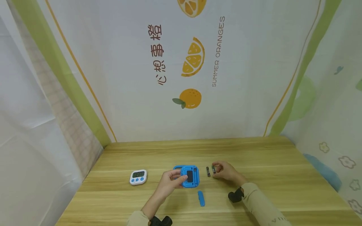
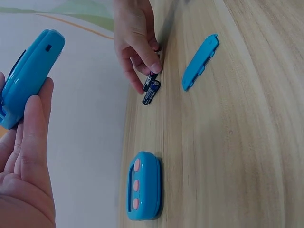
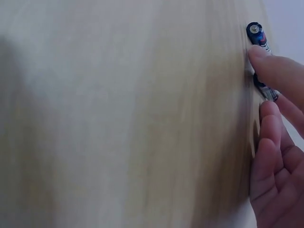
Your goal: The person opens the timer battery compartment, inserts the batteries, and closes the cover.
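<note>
Between a white timer (image 1: 138, 177) and blue cover (image 1: 201, 198), our left hand (image 1: 170, 182) grips a blue timer (image 1: 193, 183), partly hiding another (image 2: 149, 187); our right hand (image 1: 225, 171) pinches a battery (image 1: 213, 169).

The left hand (image 2: 26, 166) holds a blue casing (image 2: 35, 71), the right hand (image 2: 135, 40) has fingers around a battery (image 2: 149, 81) beside a second battery (image 2: 150, 94), and a blue strip (image 2: 200, 61) and pink-buttoned timer (image 2: 150, 187) lie on the worktop (image 2: 232, 142).

A curtained booth: printed cloth (image 1: 133, 110) on 3 sides of a table (image 1: 113, 207).
</note>
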`<state>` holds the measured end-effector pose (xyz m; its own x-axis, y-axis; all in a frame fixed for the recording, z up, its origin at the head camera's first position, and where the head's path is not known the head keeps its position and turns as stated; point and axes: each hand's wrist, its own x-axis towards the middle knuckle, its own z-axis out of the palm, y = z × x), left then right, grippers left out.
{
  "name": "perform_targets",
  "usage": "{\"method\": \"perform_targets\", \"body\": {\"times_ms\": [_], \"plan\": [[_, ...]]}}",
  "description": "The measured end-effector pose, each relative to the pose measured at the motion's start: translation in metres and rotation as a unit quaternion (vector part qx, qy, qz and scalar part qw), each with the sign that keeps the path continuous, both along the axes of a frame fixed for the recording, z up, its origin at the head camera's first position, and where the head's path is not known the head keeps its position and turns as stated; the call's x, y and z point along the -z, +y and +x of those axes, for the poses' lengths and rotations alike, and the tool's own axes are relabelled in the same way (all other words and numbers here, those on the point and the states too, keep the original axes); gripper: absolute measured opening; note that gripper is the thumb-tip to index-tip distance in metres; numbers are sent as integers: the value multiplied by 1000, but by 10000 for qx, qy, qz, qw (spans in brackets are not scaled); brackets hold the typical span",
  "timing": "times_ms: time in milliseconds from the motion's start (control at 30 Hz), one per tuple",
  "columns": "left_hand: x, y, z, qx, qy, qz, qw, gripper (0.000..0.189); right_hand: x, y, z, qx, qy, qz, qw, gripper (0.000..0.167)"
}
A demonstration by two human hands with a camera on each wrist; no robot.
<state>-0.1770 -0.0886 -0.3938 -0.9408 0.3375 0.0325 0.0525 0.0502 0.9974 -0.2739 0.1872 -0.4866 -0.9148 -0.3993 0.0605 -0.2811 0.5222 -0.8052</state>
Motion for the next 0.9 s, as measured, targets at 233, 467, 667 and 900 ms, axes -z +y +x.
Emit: {"method": "perform_targets", "body": {"times_ms": [233,467,667,900], "plan": [[2,-1,0,22,-31,24,10000,37,1,2,1,62,99,198,9997,47],[1,-1,1,24,-18,27,10000,37,1,3,1,92,-77,-80,9999,49],[1,-2,1,-49,29,-27,10000,37,-3,6,4,-16,-282,-349,9990,51],[-1,-3,2,-250,61,-120,9996,41,-30,-3,15,-416,-181,-710,9964,52]]}}
